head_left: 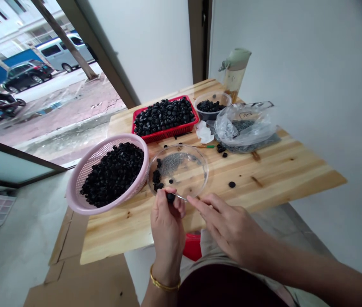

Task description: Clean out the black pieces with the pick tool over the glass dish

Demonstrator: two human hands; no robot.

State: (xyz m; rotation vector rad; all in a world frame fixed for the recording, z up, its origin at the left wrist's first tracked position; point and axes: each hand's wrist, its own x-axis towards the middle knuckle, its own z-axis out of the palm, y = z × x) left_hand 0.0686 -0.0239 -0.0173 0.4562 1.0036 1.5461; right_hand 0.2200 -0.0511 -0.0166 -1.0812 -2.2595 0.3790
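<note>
Here, both hands work at the near edge of a wooden table (283,170), just in front of a clear plastic bowl (196,160).

Left hand (167,228): fingers curled shut around a small black cap (170,197), pinched at the fingertips, right at the bowl's near rim. A gold bangle (164,285) sits on the wrist.

Right hand (232,226): thumb and forefinger closed on a thin metal pin (180,197). The pin lies almost level, its far end meeting the black cap. Whether the tip is inside the cap, I cannot tell.

The clear bowl holds a patch of small grey metal parts at its middle and a few black caps along its left side.

Surroundings, on the table:
- pink round basket (81,170), left of the bowl and touching it, heaped with black caps;
- red rectangular basket (168,133), behind the bowl, also full of black caps;
- small clear tub (213,99) with black caps, to the right of the red basket;
- clear plastic bag (248,123) of grey metal parts, right of the tub;
- pale green bottle (235,72), standing upright at the far edge;
- a few loose black caps (231,184) on the bare wood, right of the bowl.

Beyond the table, an open doorway shows a street with parked vehicles.
</note>
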